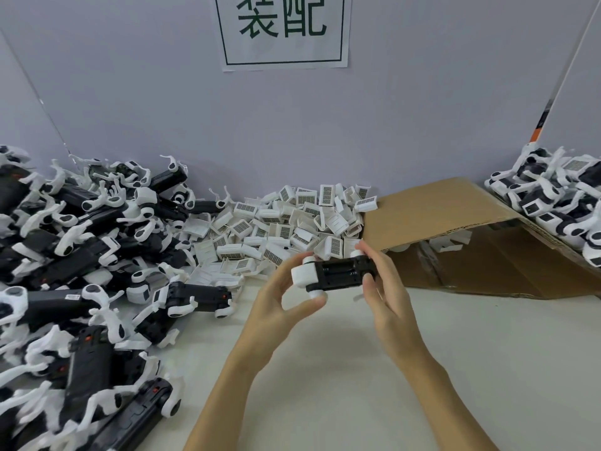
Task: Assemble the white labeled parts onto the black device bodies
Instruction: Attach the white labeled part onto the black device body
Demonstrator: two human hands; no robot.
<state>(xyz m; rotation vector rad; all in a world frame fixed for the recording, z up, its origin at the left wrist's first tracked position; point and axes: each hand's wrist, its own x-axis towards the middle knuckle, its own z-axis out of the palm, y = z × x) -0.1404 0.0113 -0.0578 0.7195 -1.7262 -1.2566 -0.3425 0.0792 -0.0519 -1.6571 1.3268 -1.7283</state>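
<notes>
nearest the camera, two bare forearms reach up over the pale worktop [357, 369] and meet on one black device body [341, 271], held in the air above the worktop and lying with its long axis running left to right. the left hand [276, 307] takes the left end, thumb curled beneath and fingers [294, 266] wrapped behind the white part [304, 275] that sits on that end of the body. the right hand [387, 288] takes the right end, thumb pressed on the near face and the other fingers curled over the top. both hands grip; neither is spread wide.

what the coming move turns on, as i judge it, is that white part: it lies at the left end of the body's long axis, directly inside the left hand's grasp, so the left hand is the one placed to push it along the axis while the right hand braces the far end. whether it is already fully seated is hard to tell, since the fingers cover the joint.

just behind the hands lies the heap of loose white labeled parts [292, 222], well within reach. to the left sprawls a pile of black bodies [81, 255] tangled with white arms; to the right, a flattened cardboard box [455, 222] and, beyond it, another stack of devices [559, 190]. a paper sign [283, 30] hangs on the back wall.
</notes>
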